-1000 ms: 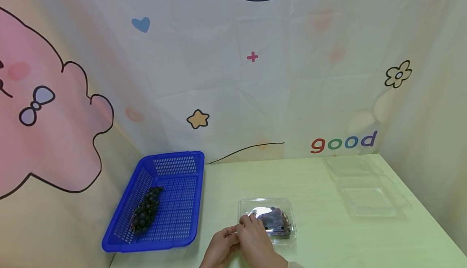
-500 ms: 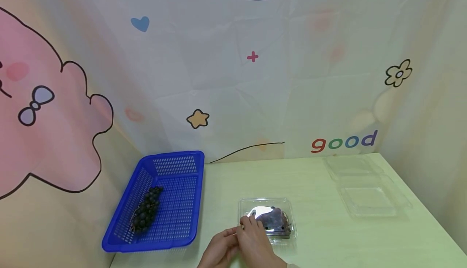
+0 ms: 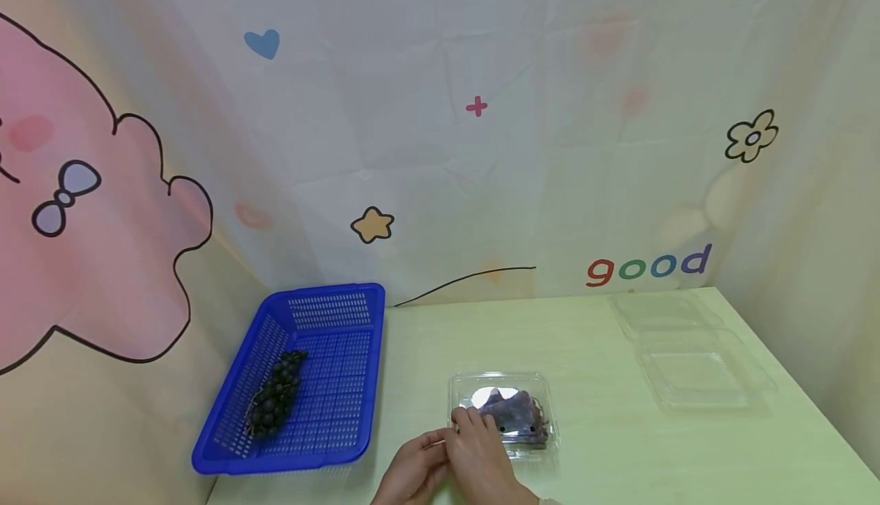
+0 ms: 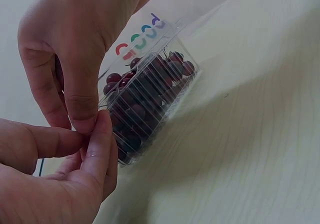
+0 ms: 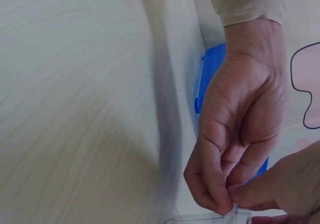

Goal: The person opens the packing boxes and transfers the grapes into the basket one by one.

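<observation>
A clear plastic clamshell box (image 3: 546, 390) of dark red grapes (image 4: 132, 111) sits in front of me, its lid down over them. At its near left corner, both hands meet fingertip to fingertip. My left hand (image 3: 415, 465) pinches the plastic edge from the left with thumb and forefinger. Coming from the right, my right hand (image 3: 479, 451) grips the same corner with curled fingers, as the clear rim (image 5: 205, 218) between the fingertips shows in the right wrist view. The hands hide that corner from above.
A blue plastic basket (image 3: 376, 383) stands at the left with a bunch of dark grapes (image 3: 275, 402) inside. Toward the back right, another clear clamshell box (image 3: 742, 360) lies opened out flat on the pale table (image 3: 591, 344). A printed curtain (image 3: 440, 184) hangs behind.
Both hands stay at the box's corner, the left one drawn slightly left. The bright reflection on the lid has changed shape.
</observation>
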`<state>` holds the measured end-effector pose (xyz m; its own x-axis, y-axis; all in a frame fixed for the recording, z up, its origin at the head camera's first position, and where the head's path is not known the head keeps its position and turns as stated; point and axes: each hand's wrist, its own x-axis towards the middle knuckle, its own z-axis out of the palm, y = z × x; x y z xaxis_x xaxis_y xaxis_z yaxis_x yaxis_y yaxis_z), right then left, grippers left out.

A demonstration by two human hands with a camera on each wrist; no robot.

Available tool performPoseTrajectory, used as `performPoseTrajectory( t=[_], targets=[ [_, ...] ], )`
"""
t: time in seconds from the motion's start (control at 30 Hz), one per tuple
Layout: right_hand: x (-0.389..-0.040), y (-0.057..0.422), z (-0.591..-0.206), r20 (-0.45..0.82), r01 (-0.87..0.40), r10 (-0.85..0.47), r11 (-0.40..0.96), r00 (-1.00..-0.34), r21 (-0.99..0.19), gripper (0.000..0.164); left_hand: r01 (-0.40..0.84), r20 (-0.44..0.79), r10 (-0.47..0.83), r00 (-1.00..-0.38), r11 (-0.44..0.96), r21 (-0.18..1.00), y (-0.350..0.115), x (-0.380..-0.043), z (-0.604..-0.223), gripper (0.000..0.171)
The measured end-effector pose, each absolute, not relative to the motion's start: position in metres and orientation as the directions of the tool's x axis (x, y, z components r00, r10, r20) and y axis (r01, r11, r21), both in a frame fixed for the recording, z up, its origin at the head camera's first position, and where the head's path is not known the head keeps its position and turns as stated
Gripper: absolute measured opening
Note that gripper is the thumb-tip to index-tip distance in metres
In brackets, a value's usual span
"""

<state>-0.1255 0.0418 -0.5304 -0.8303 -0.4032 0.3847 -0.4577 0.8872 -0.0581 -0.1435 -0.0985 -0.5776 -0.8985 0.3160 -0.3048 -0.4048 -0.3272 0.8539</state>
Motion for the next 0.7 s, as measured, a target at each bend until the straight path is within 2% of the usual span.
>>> performPoseTrajectory(
  t=[0.3, 0.6, 0.7],
  targets=[
    [-0.1251, 0.0388, -0.5330, 0.409, -0.462, -0.416, 0.887, -0.812, -0.015, 0.017, -0.435, -0.348, 0.294, -0.890, -0.322, 0.841, -0.0997, -0.1437, -0.5742, 0.032],
    [-0.1248, 0.0337, -0.5390, 0.486, -0.440, -0.451, 0.886, -0.748, 0.145, 0.012, -0.427, -0.344, 0.280, -0.896, -0.334, 0.840, -0.0982, -0.1444, -0.5761, 0.034],
    [-0.1243, 0.0329, -0.5382, 0.487, -0.434, -0.456, 0.886, -0.745, 0.165, 0.011, -0.417, -0.337, 0.273, -0.901, -0.336, 0.844, -0.0974, -0.1440, -0.5764, 0.033]
  ],
)
